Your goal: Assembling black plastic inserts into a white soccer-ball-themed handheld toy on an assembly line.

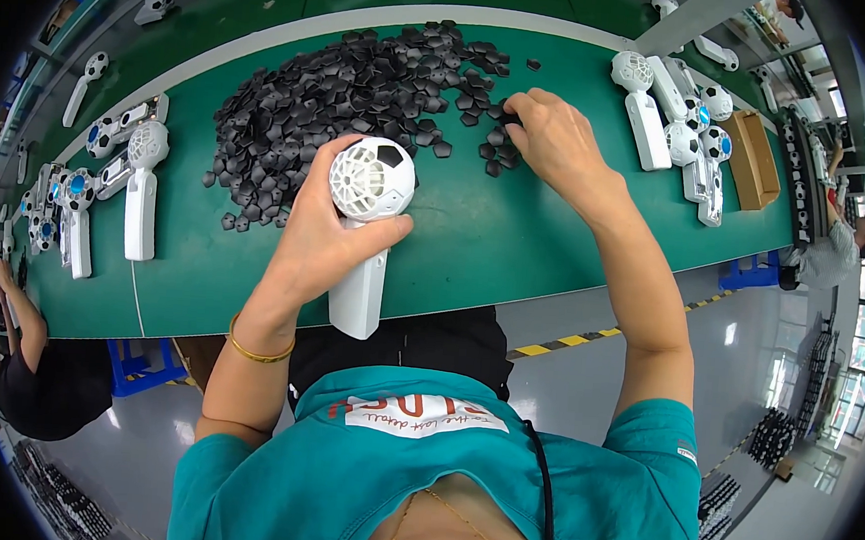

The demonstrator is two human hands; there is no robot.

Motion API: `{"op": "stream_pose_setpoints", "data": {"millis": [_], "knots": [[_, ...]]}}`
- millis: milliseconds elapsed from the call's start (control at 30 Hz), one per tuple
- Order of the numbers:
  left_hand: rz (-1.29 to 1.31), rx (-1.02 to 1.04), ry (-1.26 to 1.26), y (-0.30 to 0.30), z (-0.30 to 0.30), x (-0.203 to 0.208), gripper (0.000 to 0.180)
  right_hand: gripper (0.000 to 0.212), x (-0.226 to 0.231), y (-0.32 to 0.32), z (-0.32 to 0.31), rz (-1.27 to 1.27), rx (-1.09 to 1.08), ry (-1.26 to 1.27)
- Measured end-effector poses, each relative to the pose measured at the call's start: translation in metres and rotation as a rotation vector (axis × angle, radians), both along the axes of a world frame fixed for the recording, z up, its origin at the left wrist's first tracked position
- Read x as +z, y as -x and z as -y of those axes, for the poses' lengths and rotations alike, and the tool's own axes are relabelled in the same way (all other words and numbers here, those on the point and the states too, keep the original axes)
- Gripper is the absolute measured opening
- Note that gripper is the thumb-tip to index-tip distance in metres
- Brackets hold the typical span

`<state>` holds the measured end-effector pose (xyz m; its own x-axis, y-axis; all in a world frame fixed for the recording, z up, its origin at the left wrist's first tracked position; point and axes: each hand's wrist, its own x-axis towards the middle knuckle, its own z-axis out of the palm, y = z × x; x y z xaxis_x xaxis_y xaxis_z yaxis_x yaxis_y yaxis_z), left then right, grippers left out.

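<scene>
My left hand [320, 232] is closed round the neck of a white handheld fan [358, 290]. The fan's ball-shaped head points up, with an open grille and one black pentagon patch on its white shell; its handle hangs toward me over the table's edge. Out to the right, my right hand [561, 149] reaches to the edge of a heap of black pentagon pieces [335, 93]. Thumb and fingers pinch together there on a black pentagon piece [510, 119], mostly covered by the fingertips. More loose pieces lie beside and under that hand.
A green table [465, 242] carries everything. White fans [142, 190] lie at the left, and more fans [648, 125] at the right beside an open cardboard box [754, 162]. A metal post [701, 18] rises at the far right. Another person [43, 383] sits at the left.
</scene>
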<state>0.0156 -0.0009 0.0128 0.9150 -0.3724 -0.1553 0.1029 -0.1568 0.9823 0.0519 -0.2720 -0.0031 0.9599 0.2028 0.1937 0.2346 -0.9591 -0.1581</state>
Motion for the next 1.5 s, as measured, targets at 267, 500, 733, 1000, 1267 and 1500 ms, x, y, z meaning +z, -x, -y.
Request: {"op": "stream_pose_setpoints", "data": {"millis": [267, 500, 733, 1000, 1267, 1500], "knots": [[-0.031, -0.001, 0.036, -0.001, -0.004, 0.002, 0.079, 0.017, -0.007, -0.015, 0.01, -0.055, 0.013, -0.154], [-0.01, 0.048, 0.086, -0.001, -0.006, -0.003, 0.078, 0.016, 0.002, -0.026, 0.008, -0.268, -0.04, -0.322], [-0.098, 0.104, 0.209, 0.002, -0.007, -0.005, 0.078, 0.015, 0.04, 0.018, -0.042, -0.357, 0.023, -0.983], [-0.007, 0.099, 0.294, 0.002, -0.004, -0.014, 0.079, 0.014, 0.029, 0.053, -0.096, -0.396, 0.195, -1.342], [-0.026, 0.085, 0.338, 0.008, -0.003, -0.014, 0.08, 0.011, 0.02, 0.056, -0.11, -0.123, 0.204, -1.153], [0.011, 0.069, 0.31, 0.006, -0.007, -0.015, 0.08, 0.008, 0.018, 0.052, -0.109, -0.082, 0.221, -1.124]]}}
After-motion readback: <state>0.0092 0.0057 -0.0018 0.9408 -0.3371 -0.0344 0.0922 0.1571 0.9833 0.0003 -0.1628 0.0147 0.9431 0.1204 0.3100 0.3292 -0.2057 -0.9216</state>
